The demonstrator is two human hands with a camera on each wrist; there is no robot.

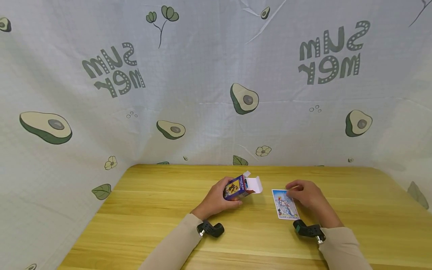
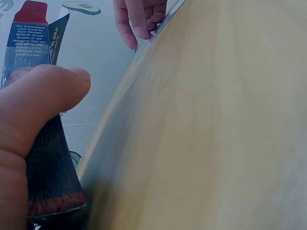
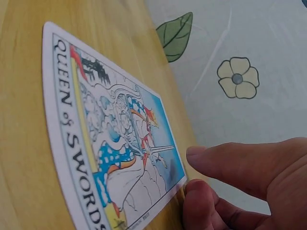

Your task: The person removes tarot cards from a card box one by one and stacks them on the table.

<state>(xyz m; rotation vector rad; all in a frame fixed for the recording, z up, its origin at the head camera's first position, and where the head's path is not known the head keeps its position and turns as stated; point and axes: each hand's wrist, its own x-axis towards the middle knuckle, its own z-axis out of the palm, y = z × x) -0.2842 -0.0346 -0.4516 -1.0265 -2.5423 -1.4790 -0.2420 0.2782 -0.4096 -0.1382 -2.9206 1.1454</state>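
My left hand [image 1: 217, 197] grips a purple tarot card box [image 1: 233, 188] above the table, its top flap [image 1: 254, 184] standing open toward the right. In the left wrist view the thumb [image 2: 53, 88] lies across the box's printed side [image 2: 31, 40]. On the table to the right lies a tarot card [image 1: 284, 205], face up, labelled Queen of Swords in the right wrist view. At its far right corner is my right hand [image 1: 306, 193]. Thumb and finger [image 3: 225, 163] sit apart by that corner, with no clear pinch on the card.
The wooden table [image 1: 152, 225] runs back to a pale curtain [image 1: 202, 75] printed with avocados and letters. A black camera mount [image 1: 210, 228] sits on the left wrist, and another mount [image 1: 308, 229] on the right.
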